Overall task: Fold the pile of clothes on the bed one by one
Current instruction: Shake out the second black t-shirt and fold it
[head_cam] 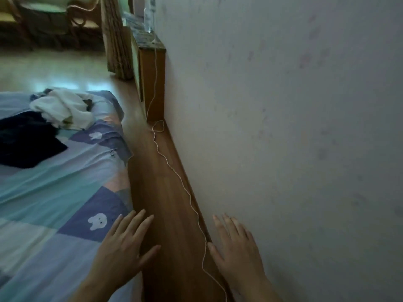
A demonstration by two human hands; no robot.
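Two bare hands out flat, nothing held, beside bed and wall.

Left hand [122,247] has fingers straight and spread, over the bed's [54,192] edge and the wood floor [165,203]. Right hand [237,247] is likewise flat with fingers extended, low by the pale wall [283,127]. Pile of clothes [58,110], white and dark pieces, sits far up the patchwork bunny-print bedcover, well apart from both hands; dark garment [24,142] lies just beside it. Thin white cord [174,173] runs along the floor by the wall to a wooden cabinet [150,73]. Clear bottle [149,16] stands on the cabinet top. Chairs [54,20] in the blurred background.
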